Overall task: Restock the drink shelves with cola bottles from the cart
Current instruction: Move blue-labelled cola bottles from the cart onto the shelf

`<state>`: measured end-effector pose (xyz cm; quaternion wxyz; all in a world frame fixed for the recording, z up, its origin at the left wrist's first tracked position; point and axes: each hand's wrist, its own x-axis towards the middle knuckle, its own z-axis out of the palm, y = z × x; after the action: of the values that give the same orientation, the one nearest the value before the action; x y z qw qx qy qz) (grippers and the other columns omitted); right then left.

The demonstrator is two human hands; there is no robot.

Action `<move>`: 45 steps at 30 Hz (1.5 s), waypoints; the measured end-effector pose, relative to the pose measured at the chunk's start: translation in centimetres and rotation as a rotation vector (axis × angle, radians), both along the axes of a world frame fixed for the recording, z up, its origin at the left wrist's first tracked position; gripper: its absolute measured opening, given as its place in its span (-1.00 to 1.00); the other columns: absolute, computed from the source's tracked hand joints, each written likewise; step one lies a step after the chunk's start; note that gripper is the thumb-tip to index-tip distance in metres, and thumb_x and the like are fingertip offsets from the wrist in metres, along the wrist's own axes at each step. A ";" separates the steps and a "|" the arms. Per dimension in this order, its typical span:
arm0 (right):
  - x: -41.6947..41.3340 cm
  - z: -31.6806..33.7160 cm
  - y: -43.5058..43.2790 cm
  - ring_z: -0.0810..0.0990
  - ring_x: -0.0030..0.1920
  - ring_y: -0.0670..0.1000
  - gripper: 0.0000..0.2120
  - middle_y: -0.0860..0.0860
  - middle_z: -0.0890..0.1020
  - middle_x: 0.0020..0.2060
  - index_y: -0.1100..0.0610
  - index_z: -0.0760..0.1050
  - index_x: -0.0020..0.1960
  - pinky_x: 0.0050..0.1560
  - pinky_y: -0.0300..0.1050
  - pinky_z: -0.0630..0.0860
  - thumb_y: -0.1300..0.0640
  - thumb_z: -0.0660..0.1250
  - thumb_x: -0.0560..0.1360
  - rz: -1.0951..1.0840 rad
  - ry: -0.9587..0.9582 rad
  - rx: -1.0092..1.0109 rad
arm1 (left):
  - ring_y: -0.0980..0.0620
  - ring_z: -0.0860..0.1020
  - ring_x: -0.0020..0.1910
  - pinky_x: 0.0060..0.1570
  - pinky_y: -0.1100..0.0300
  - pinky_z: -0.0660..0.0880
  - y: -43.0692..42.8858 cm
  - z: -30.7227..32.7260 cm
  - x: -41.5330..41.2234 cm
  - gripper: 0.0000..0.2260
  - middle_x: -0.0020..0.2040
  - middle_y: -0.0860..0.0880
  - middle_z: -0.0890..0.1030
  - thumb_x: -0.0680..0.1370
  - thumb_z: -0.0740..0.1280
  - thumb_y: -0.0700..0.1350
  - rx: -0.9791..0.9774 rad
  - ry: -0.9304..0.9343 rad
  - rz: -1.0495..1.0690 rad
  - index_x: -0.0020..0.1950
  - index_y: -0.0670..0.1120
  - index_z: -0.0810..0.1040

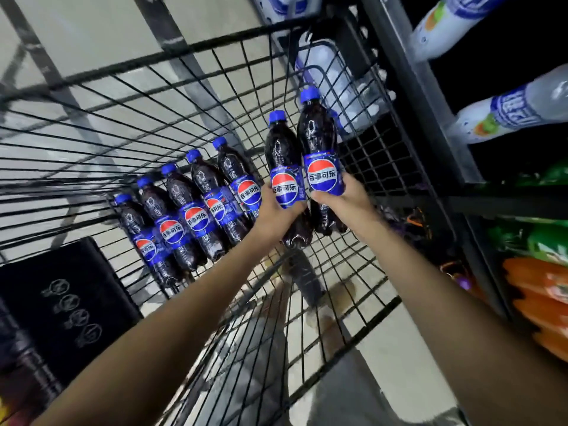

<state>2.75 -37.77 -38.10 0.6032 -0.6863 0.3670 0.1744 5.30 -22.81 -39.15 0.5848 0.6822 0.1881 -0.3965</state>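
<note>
Both hands are full. The left hand (278, 212) is wrapped around one cola bottle (282, 155) at the label, and the right hand (345, 199) grips a second cola bottle (318, 133) the same way. They're held up side by side, touching, over the right side of the cart (172, 54). Five more bottles (196, 218) lie in a row on the cart's wire bottom, just left of the left hand. The shelf rack (430, 96) stands right beside the cart, with pale bottles (507, 112) up top and orange bottles (541, 296) lower down.
</note>
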 end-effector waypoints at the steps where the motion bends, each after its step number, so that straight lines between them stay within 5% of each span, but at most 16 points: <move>1: -0.2 1.1 0.3 0.58 -0.31 -0.32 -0.74 -0.13 0.63 -0.19 0.03 0.48 -0.06 -0.27 -0.46 0.46 0.29 0.48 0.39 -0.015 -0.010 0.010 | 0.20 0.58 -0.10 -0.23 0.38 0.54 0.4 1.2 -0.1 -0.44 0.07 0.01 0.54 0.52 0.41 -0.21 -0.010 -0.018 -0.014 0.41 -0.11 0.19; 8: -1.9 9.6 2.1 0.59 -0.31 -0.35 -0.76 -0.23 0.64 -0.30 0.00 0.49 -0.07 -0.32 -0.50 0.42 0.26 0.48 0.41 -0.087 -0.113 0.038 | 0.00 0.58 0.11 0.12 0.10 0.53 2.8 10.3 -0.6 -0.41 0.19 -0.08 0.55 0.50 0.42 -0.21 -0.013 -0.200 -0.069 0.44 -0.08 0.21; 17: -6.4 18.7 3.3 0.63 -0.17 -0.27 -0.77 -0.27 0.67 -0.24 -0.06 0.52 -0.04 -0.10 -0.33 0.51 0.16 0.49 0.40 -0.109 -0.197 0.031 | 0.23 0.59 0.00 0.01 0.33 0.52 4.1 19.6 -2.8 -0.43 0.17 -0.03 0.56 0.51 0.41 -0.21 -0.029 -0.407 -0.222 0.45 -0.12 0.24; 21: -10.2 22.0 3.0 0.60 -0.22 -0.35 -0.78 -0.31 0.65 -0.29 -0.08 0.52 -0.09 -0.18 -0.45 0.48 0.19 0.47 0.42 -0.155 -0.253 0.013 | 0.38 0.55 -0.07 -0.07 0.42 0.47 3.4 22.6 -5.0 -0.49 0.09 0.11 0.54 0.50 0.43 -0.17 -0.034 -0.521 -0.361 0.37 -0.06 0.28; 25: -15.8 24.7 2.6 0.61 -0.11 -0.20 -0.77 -0.16 0.64 -0.12 -0.03 0.52 0.00 -0.02 -0.29 0.52 0.21 0.46 0.44 -0.253 -0.311 -0.035 | 0.33 0.55 -0.09 -0.10 0.41 0.46 1.6 25.2 -8.7 -0.56 0.02 0.12 0.53 0.49 0.43 -0.16 -0.050 -0.618 -0.470 0.26 0.04 0.29; 29: -23.4 27.6 2.9 0.55 -0.30 -0.41 -0.75 -0.17 0.59 -0.18 0.06 0.50 0.08 -0.24 -0.51 0.41 0.29 0.42 0.46 -0.369 -0.390 -0.109 | 0.38 0.54 -0.17 -0.17 0.49 0.42 -0.1 27.5 -14.4 -0.64 -0.01 0.01 0.58 0.49 0.39 -0.25 -0.106 -0.685 -0.603 0.24 -0.13 0.36; 34: -34.8 30.7 4.8 0.49 -0.40 -0.44 -0.76 -0.23 0.53 -0.27 0.00 0.46 -0.07 -0.35 -0.57 0.34 0.31 0.40 0.46 -0.560 -0.427 -0.238 | 0.54 0.47 -0.30 -0.33 0.62 0.33 -1.1 29.8 -24.4 -0.68 -0.14 0.17 0.49 0.47 0.41 -0.23 -0.194 -0.762 -0.707 0.11 0.02 0.37; 41: -50.5 33.5 8.7 0.55 -0.19 -0.19 -0.84 -0.08 0.61 -0.15 0.04 0.52 -0.03 -0.20 -0.48 0.43 0.25 0.39 0.47 -0.821 -0.427 -0.290 | 0.26 0.50 -0.15 -0.26 0.52 0.38 -1.7 32.3 -38.1 -0.52 -0.02 0.07 0.53 0.44 0.43 -0.19 -0.321 -0.689 -0.917 0.31 -0.18 0.38; 45: -58.1 34.7 10.1 0.54 -0.32 -0.32 -0.82 -0.19 0.60 -0.26 -0.02 0.50 -0.14 -0.29 -0.51 0.42 0.25 0.40 0.45 -0.921 -0.438 -0.359 | 0.03 0.55 -0.03 -0.01 0.24 0.50 -2.0 33.7 -45.3 -0.65 -0.01 0.00 0.57 0.47 0.39 -0.25 -0.390 -0.622 -0.993 0.20 -0.08 0.38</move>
<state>-55.37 -27.65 -3.43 0.5530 -0.5668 0.5197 -0.3208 -40.04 -24.79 -5.48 0.4717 0.6526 -0.4073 -0.4310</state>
